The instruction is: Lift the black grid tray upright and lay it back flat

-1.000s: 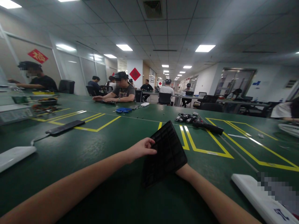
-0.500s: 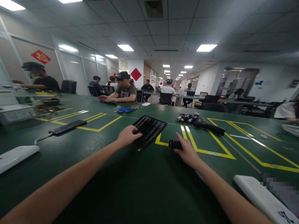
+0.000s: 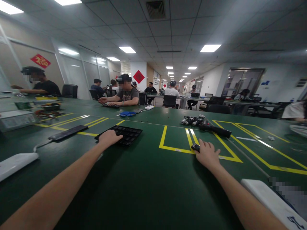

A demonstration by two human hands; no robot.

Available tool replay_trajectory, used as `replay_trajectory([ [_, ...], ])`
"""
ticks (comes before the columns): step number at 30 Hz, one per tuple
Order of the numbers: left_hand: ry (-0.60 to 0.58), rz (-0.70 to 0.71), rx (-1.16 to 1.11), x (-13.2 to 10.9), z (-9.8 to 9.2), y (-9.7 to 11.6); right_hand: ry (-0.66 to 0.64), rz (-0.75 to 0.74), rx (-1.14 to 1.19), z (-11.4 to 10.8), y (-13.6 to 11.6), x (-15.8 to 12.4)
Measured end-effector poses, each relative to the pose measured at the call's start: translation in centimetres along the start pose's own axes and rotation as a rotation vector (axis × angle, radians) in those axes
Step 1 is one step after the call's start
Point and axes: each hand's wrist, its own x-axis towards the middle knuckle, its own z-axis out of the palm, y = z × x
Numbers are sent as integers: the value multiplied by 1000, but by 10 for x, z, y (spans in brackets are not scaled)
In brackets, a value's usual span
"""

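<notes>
My left hand (image 3: 109, 138) grips the near left side of a black compartment tray (image 3: 130, 134), thumb over its top. The tray lies nearly level, low over the green tabletop (image 3: 148, 182) or on it; I cannot tell which. Farther right, my right hand (image 3: 207, 154) has its thumb side on a small black object (image 3: 195, 147), whose kind does not show. That object is at the front line of a yellow taped outline (image 3: 172, 149), and the other fingers are loosely spread.
Beyond the right hand lie a bundle of metal-ended black parts (image 3: 193, 120) and a long black piece (image 3: 216, 130). A dark bar with a cable (image 3: 68, 133) is left. White slabs (image 3: 18, 164) flank my arms. A co-worker (image 3: 126, 92) sits opposite, near blue gloves (image 3: 127, 114).
My left hand has carried the tray left and brought it down from tilted to nearly flat. The right hand has moved right and lower with the small black object.
</notes>
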Motion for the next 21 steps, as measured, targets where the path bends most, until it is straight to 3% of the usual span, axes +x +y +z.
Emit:
replay_trajectory([
  [3, 120, 142, -57, -5, 1, 18, 128, -90, 6, -4, -15, -4],
  [6, 148, 331, -141, -27, 14, 54, 139, -255, 106, -6, -42, -18],
  [9, 30, 707, -344, -60, 36, 92, 44, -450, 240, -1, -68, -40],
  [11, -106, 845, -396, -78, 47, 107, -56, -549, 299, 4, -80, -55],
  [13, -197, 887, -412, -87, 52, 113, -144, -613, 316, 7, -85, -64],
  [15, -199, 880, -422, -90, 52, 112, -188, -658, 309, 6, -85, -66],
  [18, -47, 824, -454, -88, 47, 108, -152, -676, 293, -2, -76, -53],
  [21, 109, 714, -436, -88, 43, 106, 20, -531, 199, -6, -54, -31],
])
